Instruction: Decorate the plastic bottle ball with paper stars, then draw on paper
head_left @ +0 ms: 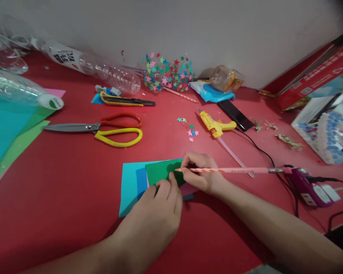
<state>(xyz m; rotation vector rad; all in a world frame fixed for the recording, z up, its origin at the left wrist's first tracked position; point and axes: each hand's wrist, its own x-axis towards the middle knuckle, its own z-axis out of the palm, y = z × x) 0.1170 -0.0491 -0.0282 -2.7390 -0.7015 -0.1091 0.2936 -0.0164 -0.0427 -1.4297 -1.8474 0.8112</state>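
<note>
My right hand [201,173] pinches a pink pencil [237,170]. The pencil lies nearly level, its tip over a green sheet of paper [160,171] and its eraser end to the right. My left hand [161,205] rests on the lower part of the green sheet, fingers lying on it and the index finger stretched toward the pencil tip. Beneath the green sheet are a dark blue piece [141,180], a pink piece [188,189] and a larger light blue sheet [128,190]. My hands cover part of this stack.
Scissors [120,131] and a yellow box cutter [125,100] lie beyond the paper. A yellow glue gun [217,123] trails its cord toward a purple power strip [311,186]. Small star cutouts [192,133] are scattered mid-table. Plastic bottles [108,72] line the back left; a black phone [236,115] lies back right.
</note>
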